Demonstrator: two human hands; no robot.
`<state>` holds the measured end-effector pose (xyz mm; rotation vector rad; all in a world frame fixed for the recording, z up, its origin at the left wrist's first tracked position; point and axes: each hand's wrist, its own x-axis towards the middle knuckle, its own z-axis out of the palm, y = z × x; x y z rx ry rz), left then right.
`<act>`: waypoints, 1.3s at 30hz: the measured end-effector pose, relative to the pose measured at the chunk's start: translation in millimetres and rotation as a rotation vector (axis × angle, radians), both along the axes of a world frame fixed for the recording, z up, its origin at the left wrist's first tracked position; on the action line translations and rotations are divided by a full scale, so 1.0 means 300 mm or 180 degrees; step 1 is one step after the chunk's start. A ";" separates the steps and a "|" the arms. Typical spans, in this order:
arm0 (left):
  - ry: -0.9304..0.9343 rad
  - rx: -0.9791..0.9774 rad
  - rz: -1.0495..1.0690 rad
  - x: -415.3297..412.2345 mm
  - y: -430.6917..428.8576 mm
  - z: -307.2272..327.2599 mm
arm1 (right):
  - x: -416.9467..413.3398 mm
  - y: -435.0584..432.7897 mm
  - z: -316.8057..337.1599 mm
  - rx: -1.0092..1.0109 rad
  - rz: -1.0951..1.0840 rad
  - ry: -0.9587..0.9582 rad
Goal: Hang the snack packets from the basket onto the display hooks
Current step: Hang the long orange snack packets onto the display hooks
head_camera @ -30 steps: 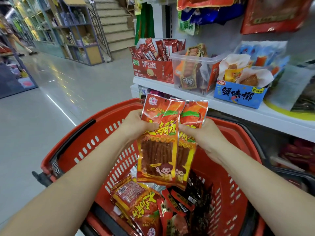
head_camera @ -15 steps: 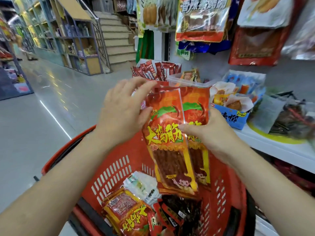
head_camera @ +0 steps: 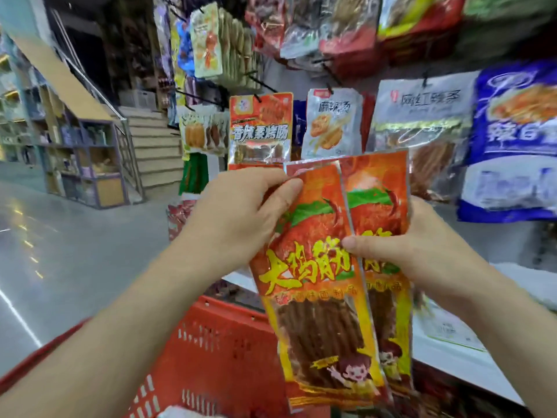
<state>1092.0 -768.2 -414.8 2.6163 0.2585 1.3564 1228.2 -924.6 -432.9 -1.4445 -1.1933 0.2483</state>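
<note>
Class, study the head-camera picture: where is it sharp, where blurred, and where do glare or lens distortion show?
Head view: held orange packets fairly sharp; hanging packets at upper right smeared by motion blur; floor at left streaked with glare; wide lens tilts the staircase.

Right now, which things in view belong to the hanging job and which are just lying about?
Job: left hand and right hand, both gripping the two orange snack packets; red basket; display hooks.
Just there: hung sausage packet, white packet, blue bag, staircase, aisle shelving.
</note>
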 end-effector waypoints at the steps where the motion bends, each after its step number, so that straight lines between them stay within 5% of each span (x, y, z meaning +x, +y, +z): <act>1: -0.0025 0.0093 0.0051 0.031 -0.029 0.011 | 0.024 -0.039 0.006 -0.0023 -0.0067 -0.0021; 6: -0.0425 -0.0536 -0.0378 0.169 -0.217 0.060 | 0.144 -0.265 0.023 0.0126 -0.0305 -0.0017; 18: -0.0024 -0.1080 -0.0955 0.573 -0.681 0.050 | 0.519 -0.728 -0.031 0.0375 -0.0233 0.0752; 23: 0.0060 -0.1333 -0.1008 0.723 -0.837 0.056 | 0.665 -0.865 -0.043 0.0677 -0.0742 0.0613; 33: 0.0896 -0.0937 -0.1215 0.906 -0.939 0.099 | 0.811 -0.996 -0.029 0.1268 -0.1504 -0.0297; 39: 0.1107 -0.0615 -0.1472 0.931 -0.897 0.112 | 0.870 -1.030 0.059 0.1471 -0.1428 0.0115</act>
